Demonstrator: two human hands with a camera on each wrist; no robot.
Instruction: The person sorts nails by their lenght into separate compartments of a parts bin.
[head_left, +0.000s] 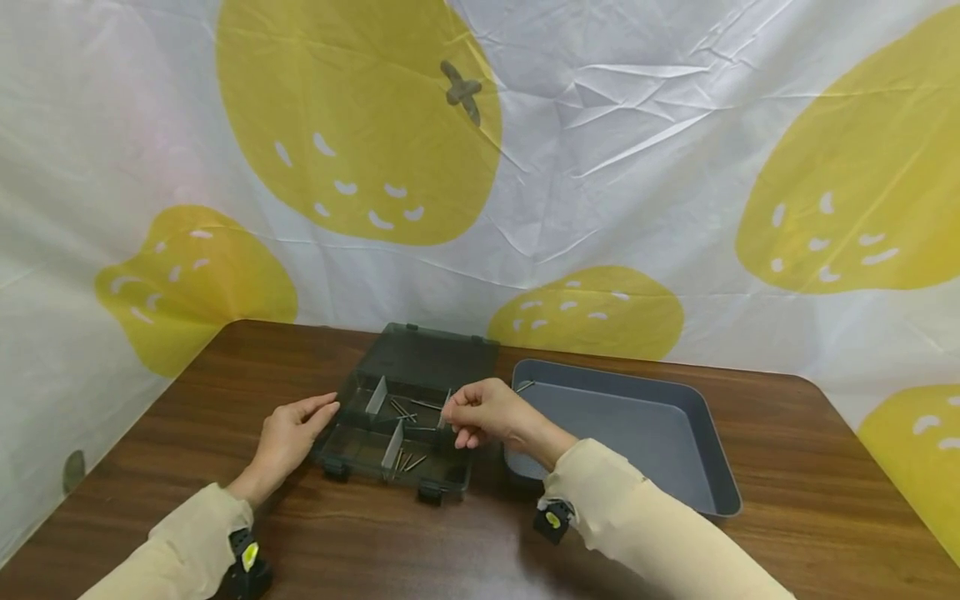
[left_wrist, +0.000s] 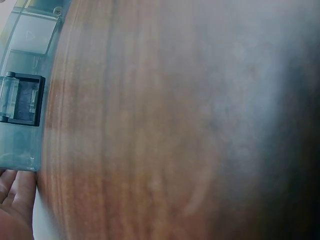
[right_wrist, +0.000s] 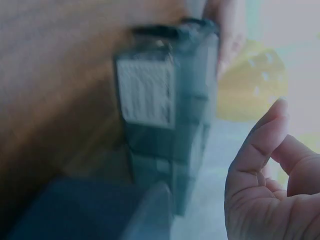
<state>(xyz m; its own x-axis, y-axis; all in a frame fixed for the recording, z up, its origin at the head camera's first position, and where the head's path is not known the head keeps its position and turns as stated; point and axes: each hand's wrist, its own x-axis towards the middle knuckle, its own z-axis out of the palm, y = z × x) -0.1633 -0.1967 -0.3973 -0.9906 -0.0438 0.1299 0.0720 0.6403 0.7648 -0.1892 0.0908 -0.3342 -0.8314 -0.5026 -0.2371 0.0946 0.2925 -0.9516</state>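
Observation:
A dark see-through divided box point(head_left: 360, 471) lies on the table with its lid point(head_left: 435, 354) raised at the back. Thin metal rods point(head_left: 403, 410), like screws or nails, lie in its back middle compartment; more short metal pins point(head_left: 408, 461) lie in front. My left hand point(head_left: 288, 433) touches the box's left side with nearly straight fingers. Over the box's right side, my right hand point(head_left: 487, 412) has its thumb and index finger brought together. In the right wrist view no item shows at the right hand's point(right_wrist: 265, 185) fingertips; I cannot tell whether something small is pinched.
Right of the box stands a grey-blue rectangular tray point(head_left: 622, 442), with a thin metal piece point(head_left: 527, 386) at its back left corner. Both rest on a brown wooden table point(head_left: 795, 467). A white cloth point(head_left: 600, 208) with yellow fruit prints hangs behind the table.

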